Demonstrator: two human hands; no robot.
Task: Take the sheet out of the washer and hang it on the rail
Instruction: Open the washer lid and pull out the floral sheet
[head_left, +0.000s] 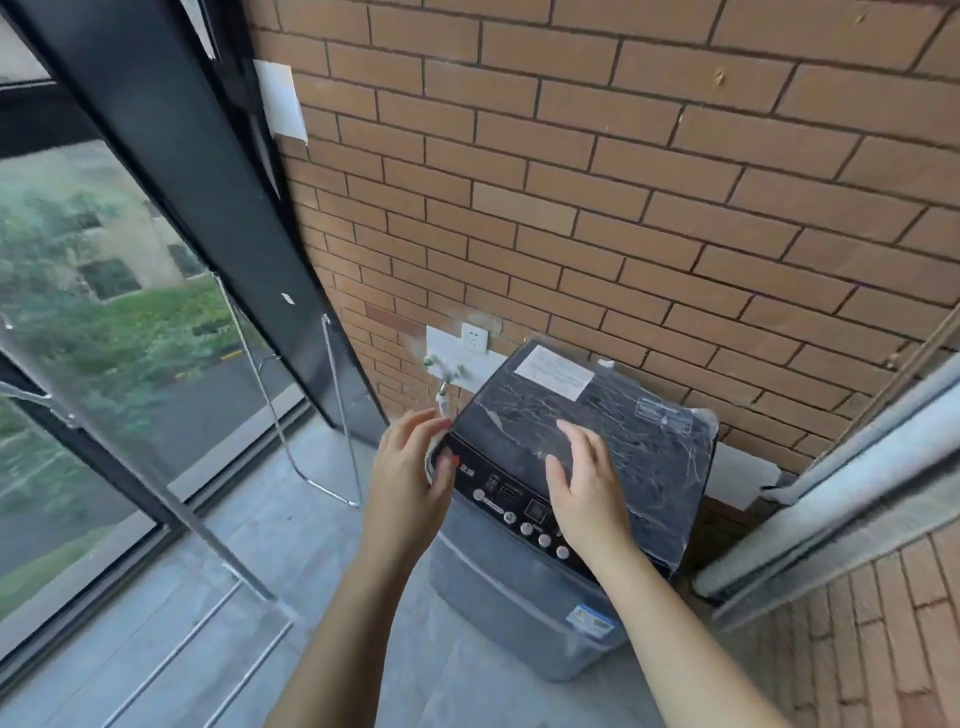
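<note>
A grey top-loading washer (519, 592) stands against the brick wall, its dark lid (623, 415) closed and covered in crinkled plastic film. The sheet is hidden from view. My left hand (410, 473) hovers at the washer's front left corner, fingers loosely spread, holding nothing. My right hand (587, 488) is over the control panel (514, 506) and the lid's front edge, fingers straight. A metal drying rack with a long rail (130, 457) stands to the left along the window.
A tap (444, 371) and a socket (474, 336) sit on the wall behind the washer's left side. Large windows run along the left. A sliding door frame (831, 499) is at the right. Grey floor lies between the rack and the washer.
</note>
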